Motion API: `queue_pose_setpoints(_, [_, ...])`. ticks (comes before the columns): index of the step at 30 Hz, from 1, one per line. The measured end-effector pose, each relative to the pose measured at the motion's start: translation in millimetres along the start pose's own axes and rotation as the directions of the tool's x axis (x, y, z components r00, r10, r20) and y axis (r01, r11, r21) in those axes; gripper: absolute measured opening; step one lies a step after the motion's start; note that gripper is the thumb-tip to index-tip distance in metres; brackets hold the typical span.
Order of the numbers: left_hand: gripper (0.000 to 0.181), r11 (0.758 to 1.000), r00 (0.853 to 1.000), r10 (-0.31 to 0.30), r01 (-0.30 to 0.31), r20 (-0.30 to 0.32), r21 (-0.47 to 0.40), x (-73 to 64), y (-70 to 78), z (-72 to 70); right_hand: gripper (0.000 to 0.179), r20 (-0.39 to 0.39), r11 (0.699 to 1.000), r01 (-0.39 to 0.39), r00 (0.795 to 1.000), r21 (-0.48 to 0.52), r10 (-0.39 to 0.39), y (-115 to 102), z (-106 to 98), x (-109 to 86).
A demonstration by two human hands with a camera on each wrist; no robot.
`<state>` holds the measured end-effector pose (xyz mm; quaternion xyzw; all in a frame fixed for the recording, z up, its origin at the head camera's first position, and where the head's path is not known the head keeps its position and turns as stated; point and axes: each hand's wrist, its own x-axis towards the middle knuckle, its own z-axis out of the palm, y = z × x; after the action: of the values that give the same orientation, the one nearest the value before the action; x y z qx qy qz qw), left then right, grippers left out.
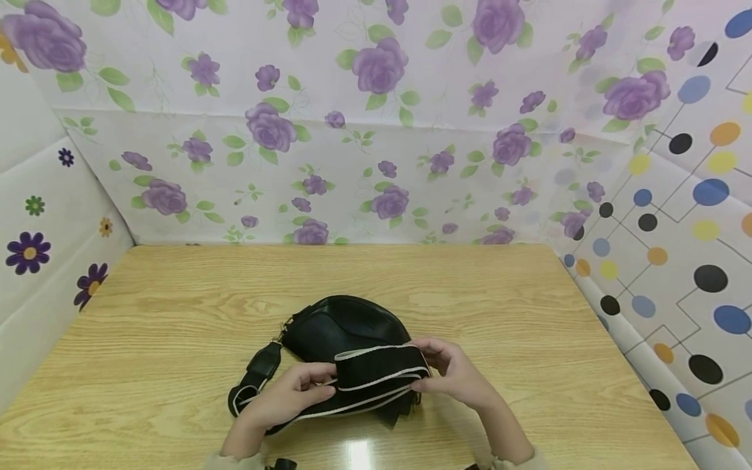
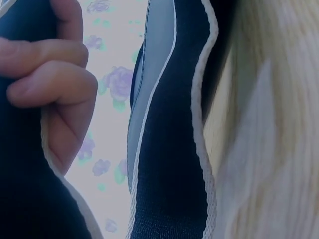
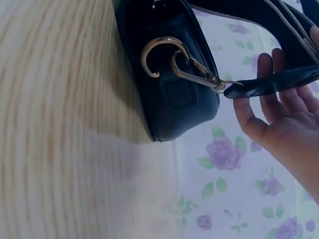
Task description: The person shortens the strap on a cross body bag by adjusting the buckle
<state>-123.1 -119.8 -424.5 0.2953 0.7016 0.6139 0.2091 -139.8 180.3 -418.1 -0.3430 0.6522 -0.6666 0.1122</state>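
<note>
A: What are the fingers doing?

B: The left hand (image 1: 288, 395) pinches a folded black strap (image 1: 378, 371) edged in white, its thumb and forefinger closed on the fold's near end. The right hand (image 1: 461, 378) grips the other end, fingers above and thumb below, with strap caught between.

A: So the strap runs from one set of fingertips to the other?

B: Yes, doubled over in layers, the white edging showing along each. Part of it also trails below the left thumb, toward that wrist.

A: And the bag?

B: The black bag (image 1: 346, 323) sits just beyond the fingertips of both hands, on the wooden table (image 1: 147, 326). The folded strap covers part of its near side. Out to the left of the left fingers, a black leather piece (image 1: 264, 361) on the strap leads up to the bag's end.

A: Anything by the right fingers?

B: In the right wrist view, a black leather tab (image 3: 269, 83) lies across them, and a gold clip (image 3: 199, 78) reaches from it toward the end of the bag, just past the fingertips. The thumb is mostly out of that view.

A: What's farther off?

B: A flowered cloth (image 1: 329, 176) rises behind the table, well beyond all the fingers.
</note>
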Motion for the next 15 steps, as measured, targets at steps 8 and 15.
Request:
queue_pose_setpoints(8, [0.039, 1.0, 1.0, 0.005, -0.005, 0.009, 0.004, -1.1, 0.6, 0.4, 0.042, -0.01, 1.0, -0.016, 1.0, -0.027, 0.016, 2.3, -3.6, -2.4])
queue_pose_setpoints(15, [0.037, 0.998, 0.999, 0.043, -0.043, 0.004, 0.046, -0.9, -2.1, -1.6, 0.041, -0.024, 0.999, 0.004, 1.0, -0.04, -0.005, 2.6, -5.0, -2.8])
